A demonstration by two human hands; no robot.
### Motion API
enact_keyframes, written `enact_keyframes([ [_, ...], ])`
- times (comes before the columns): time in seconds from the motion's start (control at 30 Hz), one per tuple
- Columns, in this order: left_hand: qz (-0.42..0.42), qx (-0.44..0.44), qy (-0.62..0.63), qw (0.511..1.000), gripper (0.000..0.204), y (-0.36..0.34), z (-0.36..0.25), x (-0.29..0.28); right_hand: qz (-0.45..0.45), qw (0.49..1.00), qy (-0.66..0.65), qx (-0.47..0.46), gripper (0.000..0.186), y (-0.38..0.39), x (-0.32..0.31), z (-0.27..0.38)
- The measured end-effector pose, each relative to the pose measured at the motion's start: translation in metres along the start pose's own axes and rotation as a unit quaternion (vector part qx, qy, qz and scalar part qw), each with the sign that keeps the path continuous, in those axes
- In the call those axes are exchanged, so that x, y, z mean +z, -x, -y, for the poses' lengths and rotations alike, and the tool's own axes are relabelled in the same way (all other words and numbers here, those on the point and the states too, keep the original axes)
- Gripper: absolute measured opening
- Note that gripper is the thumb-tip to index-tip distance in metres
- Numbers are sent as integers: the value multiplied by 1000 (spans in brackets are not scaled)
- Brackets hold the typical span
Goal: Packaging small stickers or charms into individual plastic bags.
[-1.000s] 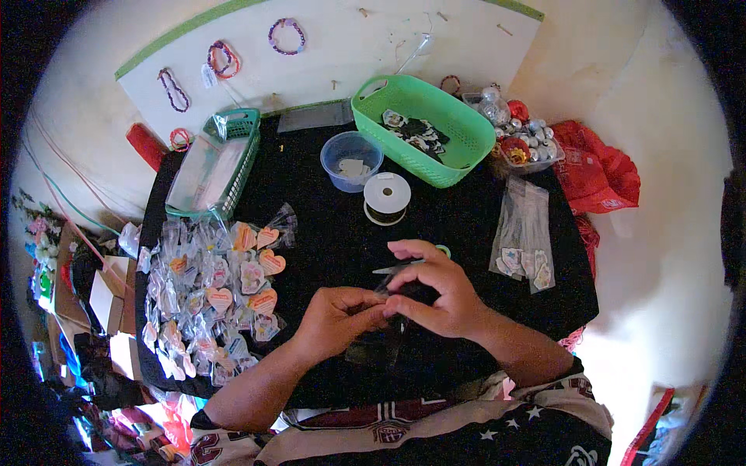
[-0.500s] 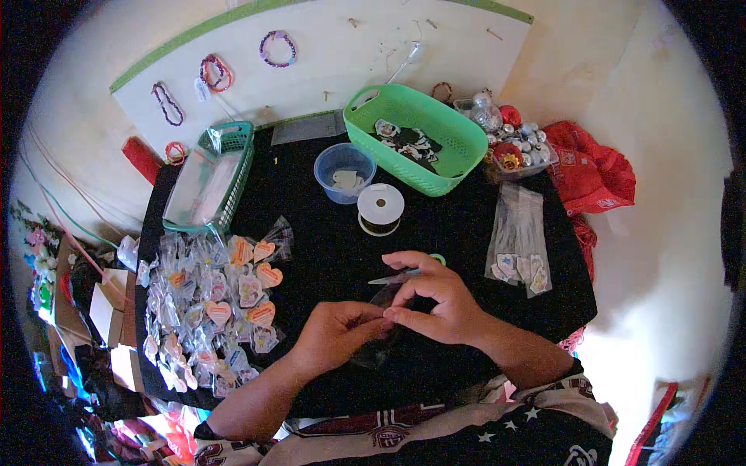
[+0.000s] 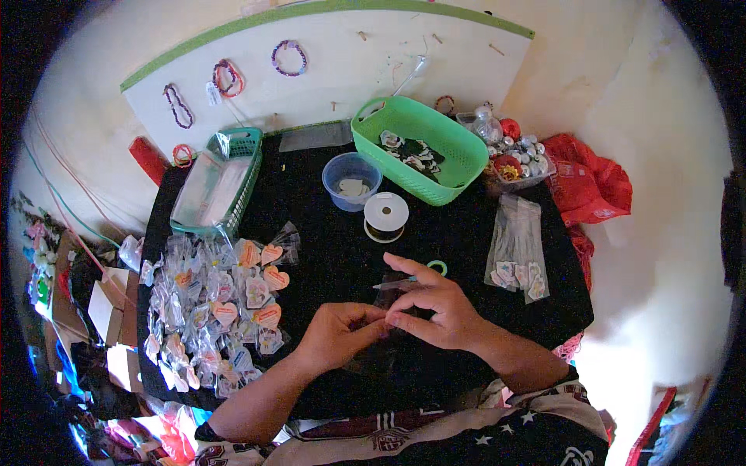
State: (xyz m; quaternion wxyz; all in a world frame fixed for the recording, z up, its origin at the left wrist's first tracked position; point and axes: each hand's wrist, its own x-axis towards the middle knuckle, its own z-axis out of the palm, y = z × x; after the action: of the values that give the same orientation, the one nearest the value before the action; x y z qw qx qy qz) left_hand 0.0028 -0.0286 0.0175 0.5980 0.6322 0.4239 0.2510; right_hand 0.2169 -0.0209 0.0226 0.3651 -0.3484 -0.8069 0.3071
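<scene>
Over the near middle of the black cloth, my left hand (image 3: pixel 339 335) and my right hand (image 3: pixel 437 312) meet at the fingertips. Both are closed in a pinch on a clear plastic bag (image 3: pixel 391 293), dark against the cloth and hard to make out. The right index finger is raised away from the pinch. Just beyond the right hand lie scissors (image 3: pixel 438 268) with a light green handle, partly hidden by the fingers. Left of my hands is a pile of small clear bags (image 3: pixel 210 311) with heart-shaped orange and white pieces in them.
Farther back stand a ribbon spool (image 3: pixel 386 216), a blue tub (image 3: pixel 330 186) with pale pieces, a green basket (image 3: pixel 435 182) of cutouts and a teal basket (image 3: pixel 247 182) of clear sleeves. Filled long bags (image 3: pixel 518 233) lie right. Ornaments (image 3: pixel 521 151) fill a box at the back right.
The view has shifted slightly, so the table things sit a little lower and to the right. My hands stay joined at the fingertips; the right hand's fingers have shifted slightly.
</scene>
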Motion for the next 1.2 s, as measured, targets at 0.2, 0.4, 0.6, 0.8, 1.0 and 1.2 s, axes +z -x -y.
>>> enact_keyframes([
  [0.2, -27, -7, 57, 998, 20, -1, 9, -1, -109, 991, 63, -45, 24, -9, -21, 10],
  [0.4, -52, 11, 53, 997, 19, 0, 7, -6, -169, 977, 130, 28, 23, -37, -63, 13],
  [0.6, -59, 46, 73, 995, 17, -4, 14, -3, -81, 947, 307, 52, 16, -125, -114, -36],
  [0.8, -33, 52, 119, 991, 17, -9, 26, -6, 101, 885, 449, 68, 29, -179, -115, -104],
  [1.0, -32, 39, 107, 993, 18, -4, 20, -7, 99, 878, 414, 217, 36, -195, -103, -138],
  [1.2, -23, 36, 99, 994, 18, -4, 23, -8, 163, 845, 480, 170, 38, -187, -113, -130],
])
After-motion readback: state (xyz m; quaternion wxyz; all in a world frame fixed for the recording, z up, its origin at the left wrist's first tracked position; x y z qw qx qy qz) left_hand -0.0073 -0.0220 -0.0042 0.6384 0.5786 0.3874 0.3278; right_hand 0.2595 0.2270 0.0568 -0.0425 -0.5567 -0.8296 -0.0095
